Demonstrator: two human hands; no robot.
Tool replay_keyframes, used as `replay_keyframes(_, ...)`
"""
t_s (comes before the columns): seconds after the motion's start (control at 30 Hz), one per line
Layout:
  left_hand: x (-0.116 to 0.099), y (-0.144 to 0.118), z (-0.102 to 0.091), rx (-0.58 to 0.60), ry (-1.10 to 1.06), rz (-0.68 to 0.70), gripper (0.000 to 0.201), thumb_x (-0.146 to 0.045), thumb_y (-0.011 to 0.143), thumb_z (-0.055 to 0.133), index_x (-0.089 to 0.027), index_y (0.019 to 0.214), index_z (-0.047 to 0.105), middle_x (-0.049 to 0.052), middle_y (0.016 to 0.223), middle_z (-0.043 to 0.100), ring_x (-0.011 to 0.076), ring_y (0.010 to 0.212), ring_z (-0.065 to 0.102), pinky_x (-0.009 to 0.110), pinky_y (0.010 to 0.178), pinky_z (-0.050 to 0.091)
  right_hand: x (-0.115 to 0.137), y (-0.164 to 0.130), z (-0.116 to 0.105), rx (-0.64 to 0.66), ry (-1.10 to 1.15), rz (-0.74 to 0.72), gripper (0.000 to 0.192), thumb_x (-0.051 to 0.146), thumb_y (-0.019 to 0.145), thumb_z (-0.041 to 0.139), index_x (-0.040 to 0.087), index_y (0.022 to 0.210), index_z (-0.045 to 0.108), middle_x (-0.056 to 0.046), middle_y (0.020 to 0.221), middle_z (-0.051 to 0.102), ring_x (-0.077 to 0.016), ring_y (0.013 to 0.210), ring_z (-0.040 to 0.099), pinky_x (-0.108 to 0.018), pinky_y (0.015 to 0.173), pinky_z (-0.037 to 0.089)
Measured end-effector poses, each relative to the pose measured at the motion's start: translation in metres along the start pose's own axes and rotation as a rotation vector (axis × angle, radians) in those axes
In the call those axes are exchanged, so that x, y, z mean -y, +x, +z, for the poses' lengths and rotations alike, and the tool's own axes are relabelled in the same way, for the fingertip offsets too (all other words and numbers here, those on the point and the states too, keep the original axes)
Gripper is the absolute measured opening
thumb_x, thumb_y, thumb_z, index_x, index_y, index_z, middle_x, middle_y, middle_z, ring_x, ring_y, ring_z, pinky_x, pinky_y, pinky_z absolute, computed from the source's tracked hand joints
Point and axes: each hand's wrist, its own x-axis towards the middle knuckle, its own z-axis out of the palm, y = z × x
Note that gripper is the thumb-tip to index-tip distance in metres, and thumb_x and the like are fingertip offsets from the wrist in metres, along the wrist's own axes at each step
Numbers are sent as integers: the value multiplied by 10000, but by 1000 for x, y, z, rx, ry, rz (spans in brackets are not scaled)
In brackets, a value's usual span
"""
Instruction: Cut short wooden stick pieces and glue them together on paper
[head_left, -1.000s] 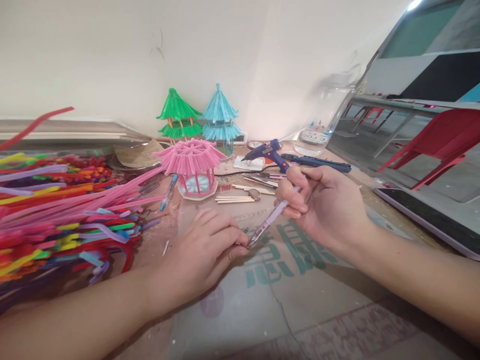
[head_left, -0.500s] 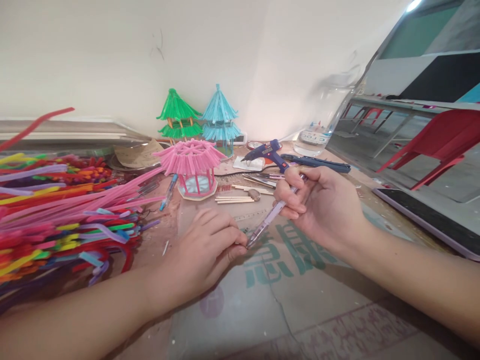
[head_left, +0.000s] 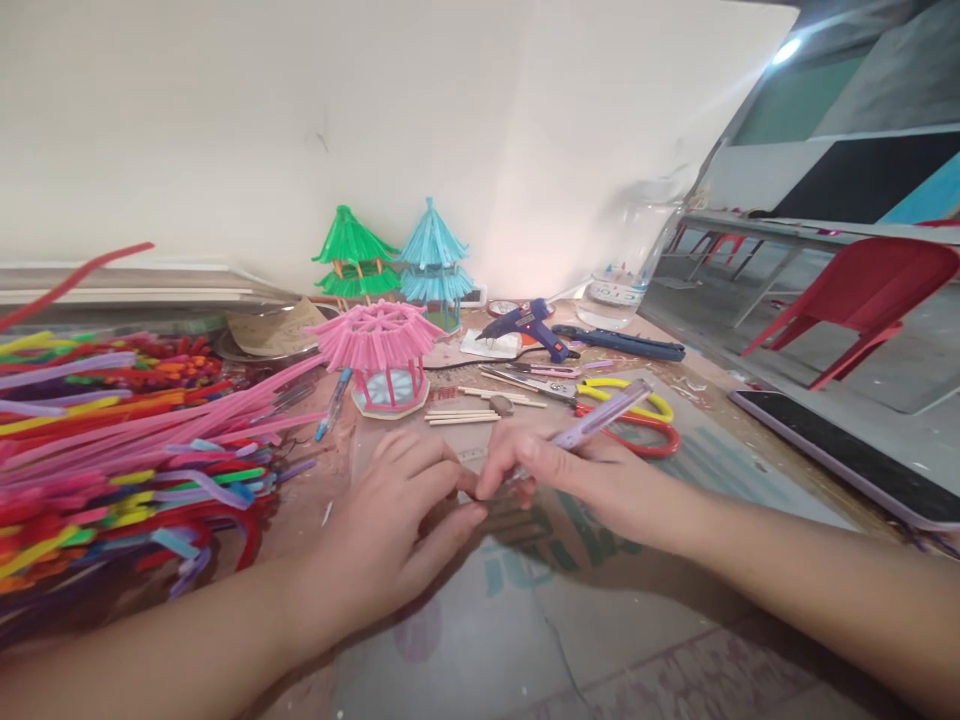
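1. The left hand [head_left: 397, 520] is lying palm down on the table [head_left: 600, 620], fingers loosely spread and clamping nothing visible, fingertips meeting the right hand's.
2. The right hand [head_left: 585, 480] is pinching the pen [head_left: 600, 418] low on its barrel, tip down beside the left fingertips; it is probably light, stiff and smooth, best held near the tip.
3. Scissors [head_left: 645, 425] are lying just beyond.

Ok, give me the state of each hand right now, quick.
Left hand: fingers curled, pressed down on the table; whether they pinch anything cannot be told.
Right hand: closed on a purple pen.
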Motion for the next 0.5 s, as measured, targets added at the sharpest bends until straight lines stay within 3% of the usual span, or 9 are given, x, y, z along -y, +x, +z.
replay_keyframes(0.1,0,1,-1,34,1,-41,173,-283,946,496,-210,846,617,17,825,626,187,805,562,316,717,436,0,2,-12,-44,-160,-44,544,611,976,345,196,985,696,-11,633,599,-158,601,553,-297,614,466)
replay_keyframes(0.17,-1,1,-2,61,16,-44,156,-261,934,506,-217,835,619,17,839,640,194,825,577,323,736,447,-5,6,-28,-185,-298,-148,339,482,973,461,219,1032,667,-29,777,669,-177,702,596,-313,694,474)
replay_keyframes(0.23,-1,2,-1,75,27,-32,142,-229,920,515,-218,819,614,15,839,646,196,833,586,328,754,453,-16,12,-44,-303,-464,-206,143,343,916,563,229,919,650,-35,868,675,-202,828,611,-316,771,450)
replay_keyframes(0.3,-1,1,1,73,25,-27,126,-203,912,518,-219,830,612,9,834,648,193,829,590,326,761,456,-27,17,-58,-350,-611,-123,61,251,864,584,219,811,583,-29,839,641,-204,803,592,-306,736,429)
replay_keyframes(0.4,0,1,3,68,12,-22,111,-196,911,517,-219,861,613,11,847,652,192,836,591,325,766,459,-41,21,-66,-335,-805,18,128,168,801,583,222,787,469,-6,762,573,-187,719,542,-286,674,395)
replay_keyframes(0.5,1,0,4,79,1,-16,109,-197,915,509,-216,887,613,22,870,655,197,855,585,336,777,461,-46,22,-63,-276,-997,30,184,85,762,545,223,759,423,-21,773,556,-197,757,519,-289,696,372)
